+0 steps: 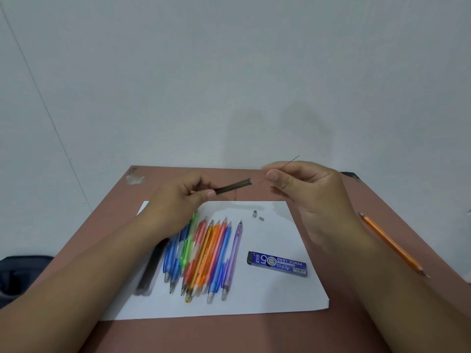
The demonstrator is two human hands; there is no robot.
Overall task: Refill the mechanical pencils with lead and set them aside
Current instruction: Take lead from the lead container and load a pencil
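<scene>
Pencil [233,186] gripped by left hand [183,197]; right hand [303,189] pinches lead [290,163] just beside.

A reddish-brown desk [254,332] stands pushed up against a plain pale wall [229,72], its top scuffed to a lighter patch at the far left corner [135,177] — and a dark chipped spot shows at the far right corner [353,175]. A white sheet of paper [275,296] lies flat across the middle of it, while off to the right, well apart from the sheet, an orange wooden pencil [392,244] rests on the bare desk, its sharpened tip pointing towards the near right edge. Low at the left, beyond the desk edge, sits something dark and bluish [23,273] — too dim to make out.
</scene>
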